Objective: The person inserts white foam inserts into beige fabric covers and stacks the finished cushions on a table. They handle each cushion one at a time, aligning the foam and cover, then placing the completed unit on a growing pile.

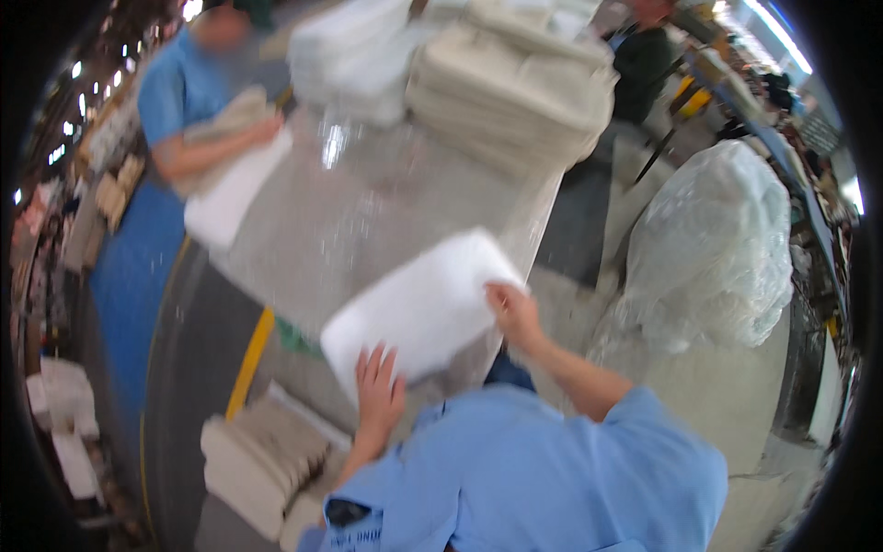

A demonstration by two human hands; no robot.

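Note:
A white flat rectangular sheet, slightly blurred, lies on the near end of the table; I cannot tell whether it is foam, paper or folded cloth. My left hand rests on its near left edge, fingers spread and stretched out. At the sheet's right edge, my right hand has its fingers bent in and pinches the edge. The thumb of that hand is mostly hidden.
The shiny plastic-covered table bears a beige folded-cloth stack and a white stack. A co-worker handles beige cloth at the far left. A clear plastic bag bundle stands right; beige cloth lies lower left.

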